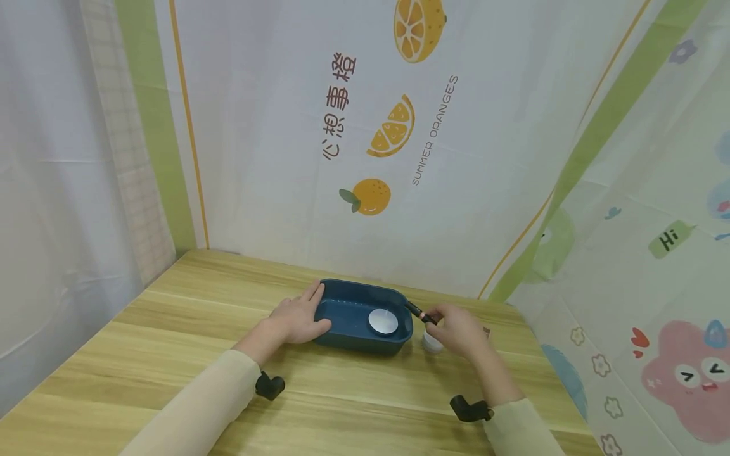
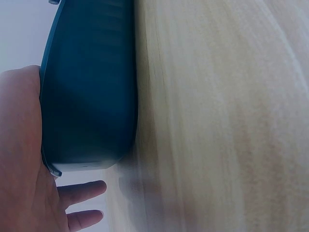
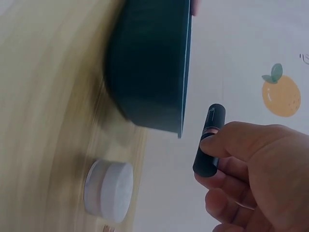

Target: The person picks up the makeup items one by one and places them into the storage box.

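Observation:
A dark blue plastic bin (image 1: 359,345) sits on the wooden table, with a round white-topped item (image 1: 383,321) inside toward its right end. My left hand (image 1: 298,318) rests over the bin's left end, thumb across the rim. In the left wrist view, two fairly straight fingers (image 2: 84,193) extend past that end. Just off the bin's right end, my right hand (image 1: 461,330) pinches a black lipstick tube (image 3: 210,140) with a rose-gold band between thumb and fingers. The tube's far tip overlaps the bin's rim in the head view.
A small white lidded jar (image 3: 116,191) stands on the table right of the bin, below my right hand. Partly hidden behind that hand is a small brown item (image 1: 486,331). A printed curtain (image 1: 274,190) hangs along the table's back edge.

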